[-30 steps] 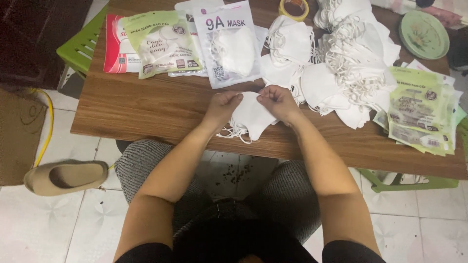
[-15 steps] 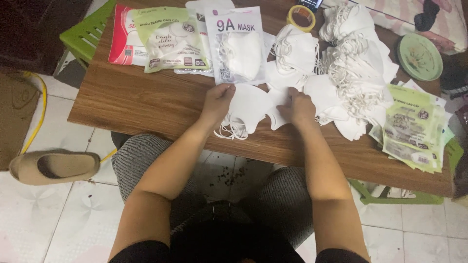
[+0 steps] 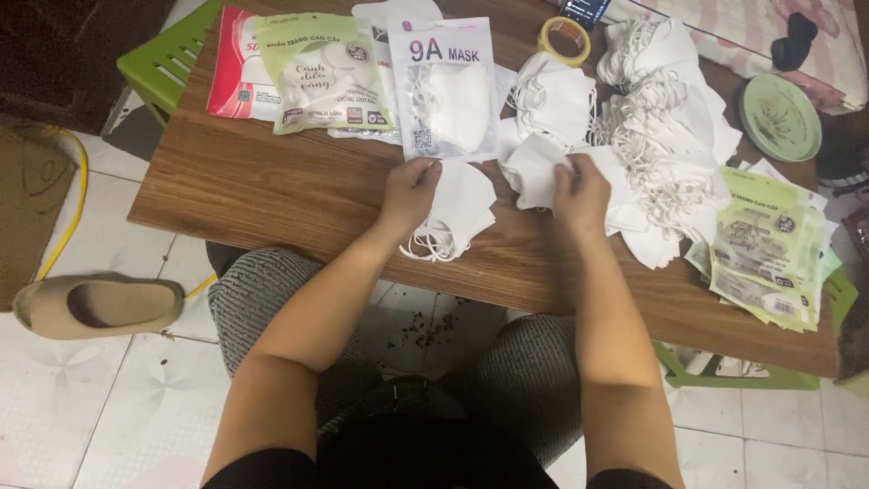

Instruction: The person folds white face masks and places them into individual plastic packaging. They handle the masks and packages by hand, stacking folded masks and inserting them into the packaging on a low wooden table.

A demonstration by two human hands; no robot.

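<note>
- At the far left of the frame a beige shoe (image 3: 98,304) is lying on the tiled floor, well apart from the work.
- In the upper left, green and red packets (image 3: 303,68) are lying flat on the tabletop (image 3: 272,190).
- Just left of centre, the left hand (image 3: 409,188) is curling its fingers down on a small stack of white masks (image 3: 457,208); the loose ear loops are hanging near the tabletop's edge and could slip off.
- Right of centre, the right hand (image 3: 579,187) is pinching one white mask (image 3: 534,172) at the edge of the big mask pile (image 3: 665,136); tangled loops could be dragging extra masks along.
- At the right, green pouches (image 3: 769,249) are overhanging the edge and could slide.
</note>
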